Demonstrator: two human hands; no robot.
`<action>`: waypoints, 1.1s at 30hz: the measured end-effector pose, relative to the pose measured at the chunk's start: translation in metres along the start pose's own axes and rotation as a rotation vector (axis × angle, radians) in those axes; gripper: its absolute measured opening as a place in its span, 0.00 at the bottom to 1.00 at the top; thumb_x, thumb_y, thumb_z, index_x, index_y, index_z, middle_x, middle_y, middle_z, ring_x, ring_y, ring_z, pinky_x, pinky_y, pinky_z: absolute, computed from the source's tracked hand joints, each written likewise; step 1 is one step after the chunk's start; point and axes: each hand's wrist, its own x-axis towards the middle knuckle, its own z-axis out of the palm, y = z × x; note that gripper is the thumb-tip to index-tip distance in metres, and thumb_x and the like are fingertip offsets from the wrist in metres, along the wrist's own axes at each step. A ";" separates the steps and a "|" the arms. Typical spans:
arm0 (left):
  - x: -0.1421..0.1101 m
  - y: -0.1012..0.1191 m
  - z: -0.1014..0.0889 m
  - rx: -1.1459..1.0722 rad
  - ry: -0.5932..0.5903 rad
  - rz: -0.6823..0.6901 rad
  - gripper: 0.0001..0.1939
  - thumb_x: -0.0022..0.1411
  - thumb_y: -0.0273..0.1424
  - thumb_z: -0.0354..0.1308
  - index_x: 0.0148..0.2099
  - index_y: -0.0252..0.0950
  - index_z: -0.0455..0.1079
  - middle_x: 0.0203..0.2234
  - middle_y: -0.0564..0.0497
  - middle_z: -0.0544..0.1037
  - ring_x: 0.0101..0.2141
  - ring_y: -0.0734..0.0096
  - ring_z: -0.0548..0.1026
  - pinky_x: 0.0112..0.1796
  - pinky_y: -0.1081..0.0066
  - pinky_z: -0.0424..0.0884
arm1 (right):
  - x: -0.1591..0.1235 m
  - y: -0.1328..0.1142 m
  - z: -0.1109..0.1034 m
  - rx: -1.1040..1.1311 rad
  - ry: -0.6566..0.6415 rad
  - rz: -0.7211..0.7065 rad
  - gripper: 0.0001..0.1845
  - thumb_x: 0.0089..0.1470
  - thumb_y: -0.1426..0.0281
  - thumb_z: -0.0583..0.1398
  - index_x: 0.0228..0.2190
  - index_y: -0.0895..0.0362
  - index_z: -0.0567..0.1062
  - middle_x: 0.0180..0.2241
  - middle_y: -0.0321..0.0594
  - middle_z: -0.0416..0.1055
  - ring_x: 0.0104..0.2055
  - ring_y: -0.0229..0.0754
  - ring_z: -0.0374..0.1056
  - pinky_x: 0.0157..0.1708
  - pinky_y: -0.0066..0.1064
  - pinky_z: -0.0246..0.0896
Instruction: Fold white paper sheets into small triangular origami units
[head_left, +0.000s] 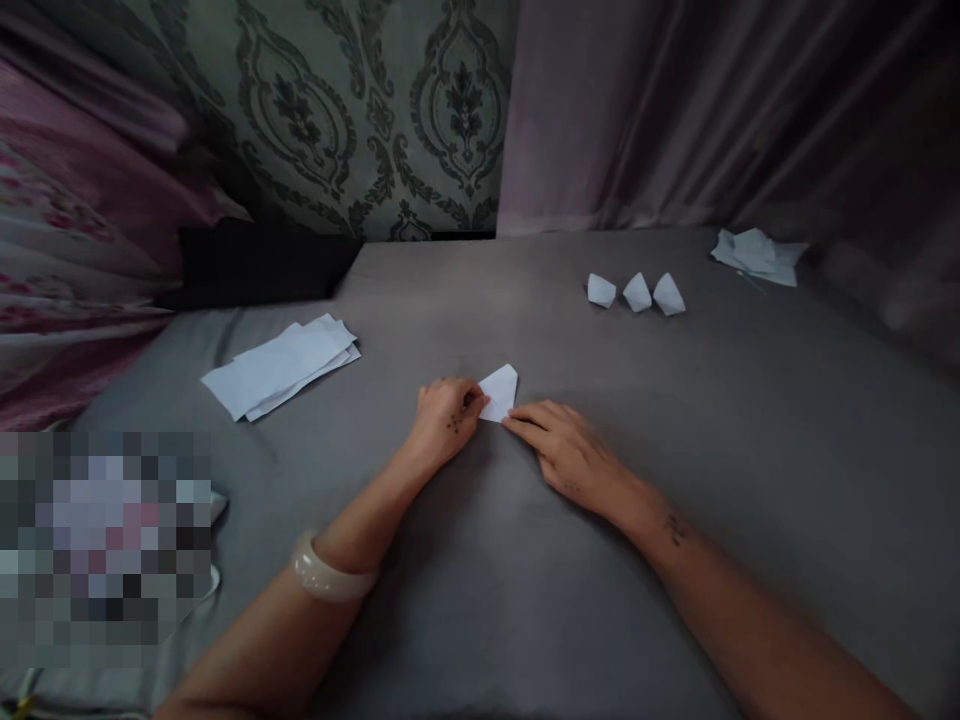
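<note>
A small folded white paper piece [501, 389] lies on the grey cloth surface [675, 450] in the middle of the view. My left hand [444, 418] has its fingers curled and pinches the paper's left edge. My right hand [564, 452] lies flatter on the cloth, its fingertips pressing the paper's lower right corner. A pale bangle [328, 575] circles my left wrist.
A stack of white paper sheets [281, 366] lies at the left. Three small folded paper shapes [636, 292] stand in a row at the back right, with crumpled white paper [757, 255] beyond them. Patterned cushion and curtains rise behind.
</note>
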 end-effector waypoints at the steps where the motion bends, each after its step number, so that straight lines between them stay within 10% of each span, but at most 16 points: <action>1: 0.000 0.000 0.001 0.019 0.006 -0.002 0.09 0.61 0.32 0.54 0.35 0.35 0.74 0.29 0.49 0.78 0.30 0.68 0.71 0.34 0.69 0.60 | 0.001 -0.001 0.000 0.008 0.008 -0.004 0.28 0.51 0.84 0.51 0.51 0.54 0.70 0.48 0.43 0.70 0.48 0.47 0.63 0.46 0.42 0.62; 14: -0.003 -0.003 0.009 0.154 0.065 0.044 0.09 0.64 0.33 0.51 0.37 0.35 0.70 0.34 0.47 0.77 0.38 0.62 0.71 0.38 0.65 0.59 | 0.037 0.013 -0.008 0.093 0.023 -0.147 0.12 0.59 0.73 0.53 0.32 0.56 0.77 0.31 0.42 0.72 0.39 0.43 0.67 0.45 0.39 0.61; 33: -0.001 0.001 0.008 0.268 0.045 0.037 0.10 0.68 0.30 0.43 0.41 0.35 0.66 0.38 0.45 0.75 0.39 0.61 0.69 0.38 0.63 0.58 | 0.033 0.016 0.003 0.009 -0.004 -0.130 0.19 0.58 0.80 0.53 0.48 0.54 0.73 0.52 0.41 0.71 0.45 0.46 0.65 0.46 0.41 0.66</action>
